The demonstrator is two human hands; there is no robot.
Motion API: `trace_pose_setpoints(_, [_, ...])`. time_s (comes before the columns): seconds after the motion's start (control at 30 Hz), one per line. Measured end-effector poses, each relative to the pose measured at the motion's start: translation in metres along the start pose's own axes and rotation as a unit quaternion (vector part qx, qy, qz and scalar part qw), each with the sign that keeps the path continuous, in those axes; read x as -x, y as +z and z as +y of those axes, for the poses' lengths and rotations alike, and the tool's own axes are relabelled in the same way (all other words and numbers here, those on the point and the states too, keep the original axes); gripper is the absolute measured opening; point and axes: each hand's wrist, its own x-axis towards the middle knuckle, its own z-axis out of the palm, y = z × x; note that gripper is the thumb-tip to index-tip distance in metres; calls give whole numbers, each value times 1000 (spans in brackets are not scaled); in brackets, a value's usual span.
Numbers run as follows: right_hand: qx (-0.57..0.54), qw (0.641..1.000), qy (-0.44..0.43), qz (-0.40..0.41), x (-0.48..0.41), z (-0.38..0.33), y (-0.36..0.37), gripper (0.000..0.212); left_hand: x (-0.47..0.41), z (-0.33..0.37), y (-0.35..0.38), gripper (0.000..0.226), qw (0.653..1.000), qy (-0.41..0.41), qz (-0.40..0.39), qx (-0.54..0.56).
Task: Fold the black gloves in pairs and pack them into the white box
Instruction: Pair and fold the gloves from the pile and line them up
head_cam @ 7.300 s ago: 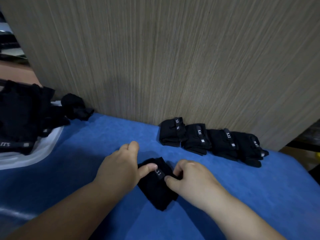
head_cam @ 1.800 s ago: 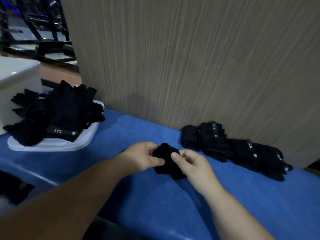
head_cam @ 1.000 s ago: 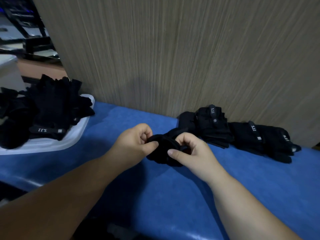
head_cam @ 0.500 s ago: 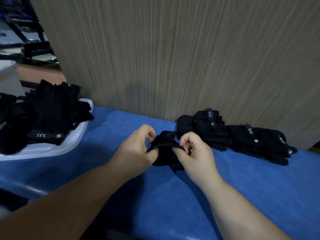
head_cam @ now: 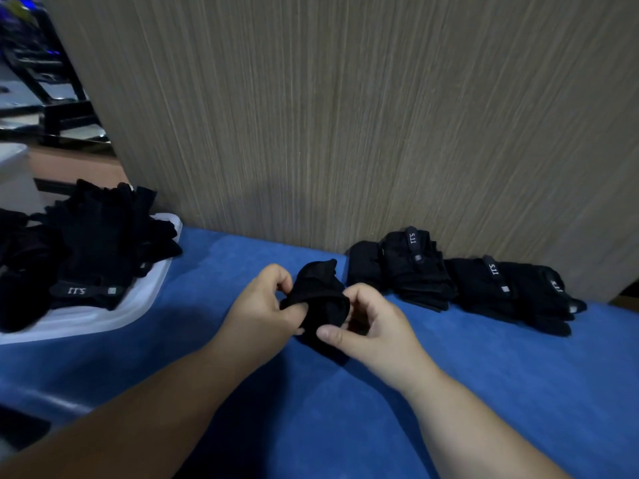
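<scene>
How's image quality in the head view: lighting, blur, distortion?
Head view: dim, with a blue cast; the black glove bundle between left hand and right hand loses nearly all fold detail. Soft shadow on the wood panel above the hands. Wide-angle bending tilts the panel edges. The unfolded glove pile reads as one dark mass; strap lettering is legible. No glare.

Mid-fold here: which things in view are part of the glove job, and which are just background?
Job: glove bundle held by left hand and right hand; folded pairs; unfolded glove pile; white tray.
Background: wood-grain panel; blue table cover.
</scene>
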Motion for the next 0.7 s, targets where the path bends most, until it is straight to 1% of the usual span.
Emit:
trace_pose_setpoints(0.07, [25, 999, -5, 27, -1, -1, 0, 31, 1, 0, 0, 23, 1000, -4, -11, 3])
trace_pose_setpoints(0.17, [93, 990, -22, 108, -4, 4, 0, 36, 2, -1, -2, 23, 1000, -10, -22, -3])
trace_pose_setpoints(0.23, [107, 984, -32, 138, -6, 8, -1, 37, 1, -3, -3, 29, 999, -22, -42, -1])
trace_pose_setpoints(0.33, [141, 980, -41, 132, -6, 11, -4, 32, 2, -3, -7, 40, 995, -42, -88, 7])
trace_pose_setpoints(0.4, [187, 972, -58, 127, -6, 12, -5, 29, 3, -3, -8, 46, 992, -55, -93, 60])
trace_pose_setpoints(0.47, [211, 966, -82, 124, -6, 11, -5, 32, 3, -1, -9, 52, 988, -74, -90, 105])
trace_pose_setpoints(0.53, [221, 963, -100, 115, -6, 10, -3, 37, 1, 2, -8, 46, 982, -111, -69, 136])
trace_pose_setpoints(0.63, [245, 957, -131, 88, -4, 9, 0, 37, -1, 4, -8, 43, 974, -145, -100, 145])
trace_pose_setpoints(0.7, [253, 953, -149, 76, -3, 8, 2, 36, -4, 0, -10, 36, 971, -163, -95, 149])
